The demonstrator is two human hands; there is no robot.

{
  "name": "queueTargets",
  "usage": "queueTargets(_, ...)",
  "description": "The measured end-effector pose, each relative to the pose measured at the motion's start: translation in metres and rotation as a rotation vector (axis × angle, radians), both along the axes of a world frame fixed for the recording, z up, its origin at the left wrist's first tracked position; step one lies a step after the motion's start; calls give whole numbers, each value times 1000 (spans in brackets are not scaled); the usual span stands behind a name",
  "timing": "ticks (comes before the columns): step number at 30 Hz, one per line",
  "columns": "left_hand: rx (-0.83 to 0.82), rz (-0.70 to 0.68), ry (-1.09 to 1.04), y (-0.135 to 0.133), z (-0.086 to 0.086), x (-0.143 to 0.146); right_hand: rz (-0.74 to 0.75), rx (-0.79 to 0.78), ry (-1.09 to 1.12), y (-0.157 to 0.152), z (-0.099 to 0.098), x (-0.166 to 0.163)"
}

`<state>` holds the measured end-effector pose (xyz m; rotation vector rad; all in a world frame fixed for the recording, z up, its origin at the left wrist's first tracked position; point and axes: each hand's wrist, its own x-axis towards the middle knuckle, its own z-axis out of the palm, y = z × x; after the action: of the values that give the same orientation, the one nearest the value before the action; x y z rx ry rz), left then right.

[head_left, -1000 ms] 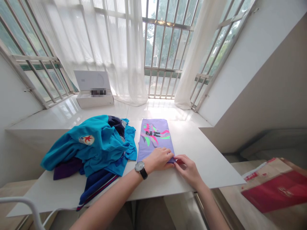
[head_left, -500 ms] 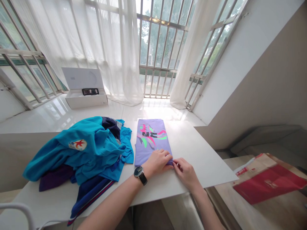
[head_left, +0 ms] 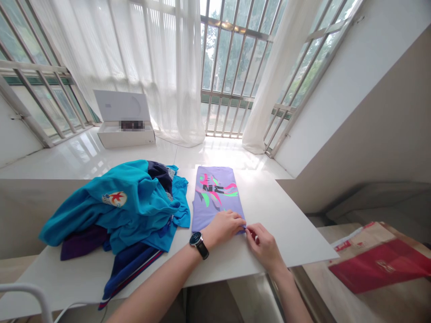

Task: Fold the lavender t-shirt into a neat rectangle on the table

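Note:
A purple T-shirt (head_left: 206, 215), folded into a rectangle with a pink, green and black print facing up, lies on the white table. My left hand (head_left: 226, 225) rests on its near part, fingers laid over the cloth and pointing right, with a watch (head_left: 198, 244) on the wrist. At the shirt's near right corner, my right hand (head_left: 264, 244) pinches the edge between thumb and fingertips, close to the left fingertips. To the left is a loose heap of clothes, with a turquoise top (head_left: 134, 215) uppermost and a dark blue striped garment (head_left: 129, 269) under it.
An open white box (head_left: 126, 140) stands on the window ledge, its contents blurred out. White curtains (head_left: 161, 67) hang before barred windows. A red and tan paper bag (head_left: 380, 264) lies lower, right of the table (head_left: 289, 215). A white curved tube (head_left: 33, 291) is at the lower left.
The whole view has shifted slightly, so things appear a little further right. My hands stay at the shirt's near right corner, and the right hand's pinch remains there.

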<state>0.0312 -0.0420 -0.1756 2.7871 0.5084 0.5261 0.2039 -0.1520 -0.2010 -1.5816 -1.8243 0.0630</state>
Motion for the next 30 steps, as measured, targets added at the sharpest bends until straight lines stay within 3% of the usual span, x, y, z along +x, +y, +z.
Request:
queueTargets(23,38,126,64,-9,3,7,30,16,-44,0,-1,0)
queueTargets(30,49,15,84,-8,12,1,-41,36,-77,0,0,-1)
